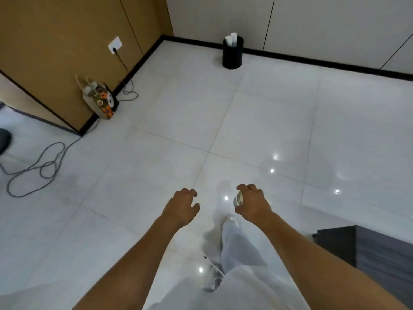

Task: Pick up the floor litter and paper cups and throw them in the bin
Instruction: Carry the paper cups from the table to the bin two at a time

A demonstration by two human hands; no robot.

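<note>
My right hand grips a small white paper cup from above, its rim showing toward the left of the fingers. Beside it my left hand hangs with fingers loosely curled and holds nothing. Both hands are low in the frame, over the white tiled floor. Far ahead, against the black skirting of the back wall, stands a black round bin with white paper cups sticking out of its top.
A flowered paper bag leans at the brown panel wall on the left. A grey cable loops over the floor from a wall socket. A dark cabinet corner juts in at the lower right. My legs and shoes are below.
</note>
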